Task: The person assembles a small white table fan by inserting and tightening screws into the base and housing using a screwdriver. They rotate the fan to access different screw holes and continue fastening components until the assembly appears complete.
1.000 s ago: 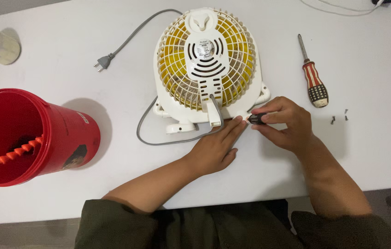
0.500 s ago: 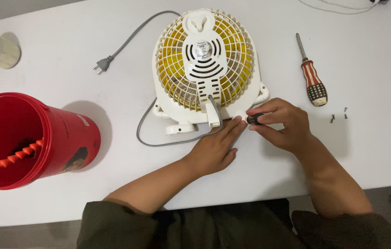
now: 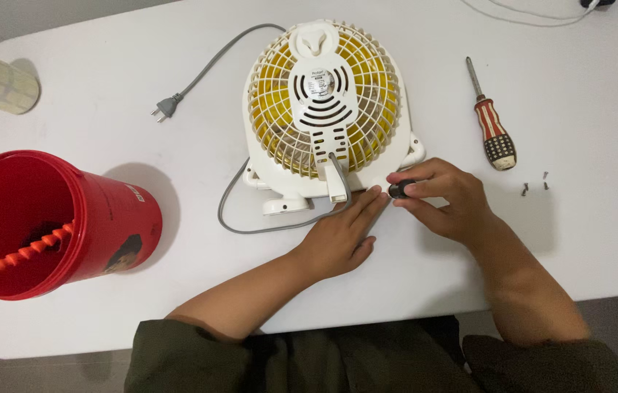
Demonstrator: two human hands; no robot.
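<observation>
Fan (image 3: 327,109) lies grille-up mid-table, right of the red bucket (image 3: 54,218) holding an orange rod (image 3: 21,255). I see my left hand (image 3: 342,233) flat, fingers together, steadying its base. My right hand (image 3: 444,200) pinches a small black tool (image 3: 398,190) at its lower corner; screwdriver (image 3: 493,124) and loose screws (image 3: 535,187) wait alongside.

Red bucket (image 3: 54,218), striped screwdriver (image 3: 493,127), loose screws (image 3: 535,185)

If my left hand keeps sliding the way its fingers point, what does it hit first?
The left hand points up and to the right; its fingertips already appear to touch the white fan base's lower edge, though contact is hard to confirm.
</observation>
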